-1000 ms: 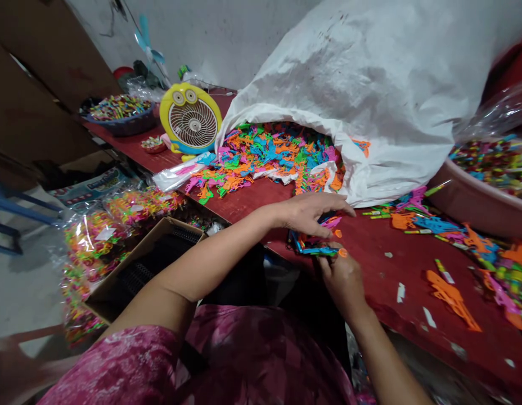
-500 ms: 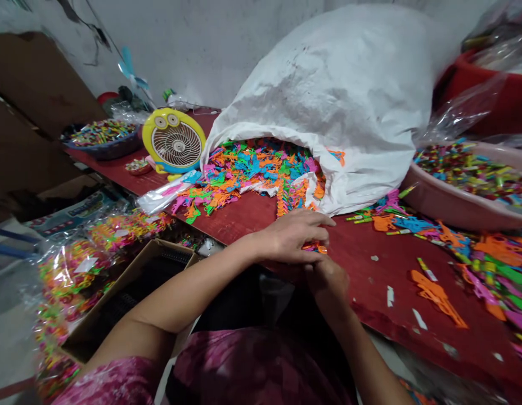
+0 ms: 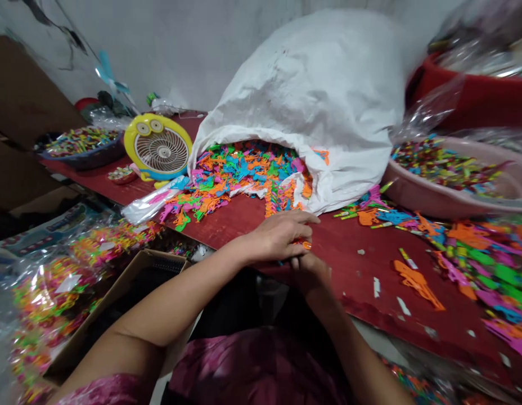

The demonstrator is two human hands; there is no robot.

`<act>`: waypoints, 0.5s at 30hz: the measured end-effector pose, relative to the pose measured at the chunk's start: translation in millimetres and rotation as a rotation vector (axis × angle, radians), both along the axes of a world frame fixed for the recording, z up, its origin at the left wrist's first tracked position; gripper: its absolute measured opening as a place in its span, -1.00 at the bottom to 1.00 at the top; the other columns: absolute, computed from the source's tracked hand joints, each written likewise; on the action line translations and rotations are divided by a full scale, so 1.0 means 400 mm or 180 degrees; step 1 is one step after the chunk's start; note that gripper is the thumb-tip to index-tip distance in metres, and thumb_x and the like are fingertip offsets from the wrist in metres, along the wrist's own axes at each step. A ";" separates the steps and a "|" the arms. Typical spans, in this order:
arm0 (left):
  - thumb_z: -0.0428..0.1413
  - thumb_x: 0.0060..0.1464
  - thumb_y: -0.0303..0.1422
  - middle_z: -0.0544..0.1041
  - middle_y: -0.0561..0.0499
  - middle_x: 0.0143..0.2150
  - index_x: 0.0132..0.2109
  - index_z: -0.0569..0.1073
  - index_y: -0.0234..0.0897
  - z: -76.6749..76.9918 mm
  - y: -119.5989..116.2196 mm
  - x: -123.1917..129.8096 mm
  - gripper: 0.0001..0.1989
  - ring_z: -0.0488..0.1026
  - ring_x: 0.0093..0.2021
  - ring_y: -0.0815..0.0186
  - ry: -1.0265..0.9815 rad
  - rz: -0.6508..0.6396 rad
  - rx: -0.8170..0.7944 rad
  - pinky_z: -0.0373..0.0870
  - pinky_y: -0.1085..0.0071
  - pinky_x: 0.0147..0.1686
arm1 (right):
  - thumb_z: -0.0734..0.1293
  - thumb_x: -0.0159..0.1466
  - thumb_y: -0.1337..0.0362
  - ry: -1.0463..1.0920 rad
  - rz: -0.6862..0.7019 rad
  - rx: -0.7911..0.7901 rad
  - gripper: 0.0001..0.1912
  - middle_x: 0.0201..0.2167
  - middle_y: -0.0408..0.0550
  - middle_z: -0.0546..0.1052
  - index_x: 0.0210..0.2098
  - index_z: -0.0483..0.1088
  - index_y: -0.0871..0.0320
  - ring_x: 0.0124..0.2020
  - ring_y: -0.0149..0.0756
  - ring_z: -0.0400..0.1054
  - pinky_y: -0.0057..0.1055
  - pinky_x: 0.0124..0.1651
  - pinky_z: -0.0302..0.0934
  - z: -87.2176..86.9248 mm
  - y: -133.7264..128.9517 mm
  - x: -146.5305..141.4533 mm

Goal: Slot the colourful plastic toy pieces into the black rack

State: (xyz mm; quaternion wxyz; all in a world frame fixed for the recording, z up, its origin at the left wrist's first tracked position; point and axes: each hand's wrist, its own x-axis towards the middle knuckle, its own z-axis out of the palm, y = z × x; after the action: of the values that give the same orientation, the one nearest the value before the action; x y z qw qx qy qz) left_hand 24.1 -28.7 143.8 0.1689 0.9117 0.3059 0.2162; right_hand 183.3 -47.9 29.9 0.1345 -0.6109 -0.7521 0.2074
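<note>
Closer together than a sec ago, L hand (image 3: 278, 236) closes over the plastic toy pcs (image 3: 306, 246), mostly hidden btwn palms near table (image 3: 349, 250) edge, w/ R hand (image 3: 314, 273) gripping from below, so uneven squeezing might pop thin pcs loose.

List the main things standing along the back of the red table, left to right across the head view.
Dark blue basin of small coloured pieces → small red dish → yellow plastic fan with round eyes → bulging white sack → pale pink basin.
</note>
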 end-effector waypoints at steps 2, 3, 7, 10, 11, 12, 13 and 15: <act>0.13 0.18 -0.35 0.39 -0.18 0.24 -0.26 0.53 -0.29 0.006 -0.007 0.002 -0.88 0.34 0.23 0.07 0.0016 0.0003 0.0048 0.33 0.12 0.19 | 0.24 0.33 0.04 0.0209 0.0126 0.0094 -0.51 -0.10 0.06 0.58 0.17 0.40 0.09 -0.10 -0.08 0.48 -0.40 -0.20 0.30 0.006 -0.004 -0.004; 0.15 0.18 -0.30 0.37 -0.19 0.26 -0.17 0.54 -0.27 0.009 -0.009 0.002 -0.85 0.33 0.25 0.05 -0.0001 0.0008 0.0082 0.31 0.09 0.20 | 0.27 0.31 0.06 0.0266 0.0191 0.0135 -0.52 -0.11 0.04 0.58 0.16 0.41 0.08 -0.11 -0.08 0.48 -0.40 -0.19 0.30 0.010 -0.008 -0.004; 0.12 0.22 -0.16 0.32 -0.16 0.31 0.22 0.38 -0.18 0.018 0.014 -0.022 -0.54 0.25 0.32 0.14 -0.0267 0.0094 0.0405 0.20 0.10 0.30 | 0.22 0.34 0.19 0.0234 0.0285 0.0223 -0.67 -0.15 -0.01 0.58 0.04 0.44 0.10 -0.15 -0.13 0.48 -0.37 -0.17 0.27 0.025 -0.029 0.041; -0.04 0.33 -0.25 0.34 -0.11 0.30 0.22 0.38 -0.16 0.005 0.058 -0.059 -0.62 0.19 0.36 0.18 -0.0141 0.0514 0.0778 0.11 0.06 0.33 | 0.13 0.38 0.22 0.0086 0.0124 0.0483 -0.70 -0.18 0.00 0.57 -0.05 0.42 0.14 -0.15 -0.15 0.47 -0.35 -0.15 0.24 0.042 -0.015 0.151; -0.04 0.33 -0.24 0.32 -0.10 0.32 0.23 0.37 -0.15 -0.003 0.073 -0.070 -0.61 0.16 0.38 0.15 0.0029 0.0649 0.0788 0.07 0.01 0.34 | 0.12 0.39 0.21 -0.0023 -0.0014 0.0689 -0.70 -0.16 0.02 0.56 -0.07 0.42 0.15 -0.14 -0.16 0.46 -0.35 -0.14 0.23 0.051 0.002 0.201; -0.04 0.33 -0.23 0.29 -0.09 0.34 0.25 0.35 -0.14 -0.014 0.085 -0.079 -0.60 0.13 0.39 0.13 0.0187 0.0731 0.0744 0.03 -0.03 0.35 | 0.11 0.39 0.21 -0.0180 -0.0202 0.0865 -0.70 -0.13 0.04 0.55 -0.07 0.42 0.16 -0.14 -0.15 0.46 -0.34 -0.13 0.23 0.062 0.026 0.253; -0.05 0.33 -0.22 0.26 -0.09 0.36 0.26 0.34 -0.14 -0.024 0.095 -0.083 -0.59 0.11 0.40 0.13 0.0307 0.0777 0.0674 0.01 -0.06 0.35 | 0.11 0.39 0.20 -0.0399 -0.0447 0.0995 -0.69 -0.09 0.06 0.54 -0.06 0.41 0.17 -0.11 -0.12 0.45 -0.32 -0.13 0.22 0.073 0.055 0.304; -0.08 0.33 -0.24 0.25 -0.09 0.36 0.27 0.32 -0.17 -0.043 0.103 -0.079 -0.58 0.12 0.39 0.14 0.0374 0.0854 0.0573 0.01 -0.05 0.35 | 0.10 0.39 0.18 -0.0906 -0.0962 0.0917 -0.65 -0.03 0.15 0.51 -0.04 0.43 0.18 -0.08 -0.05 0.44 -0.27 -0.15 0.23 0.096 0.121 0.396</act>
State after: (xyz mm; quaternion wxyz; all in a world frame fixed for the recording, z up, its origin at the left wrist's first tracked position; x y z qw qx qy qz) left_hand -7.3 12.4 126.8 0.0380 0.8852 0.4136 0.2097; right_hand 341.8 0.6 68.5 0.1425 -0.7140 -0.6854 -0.0126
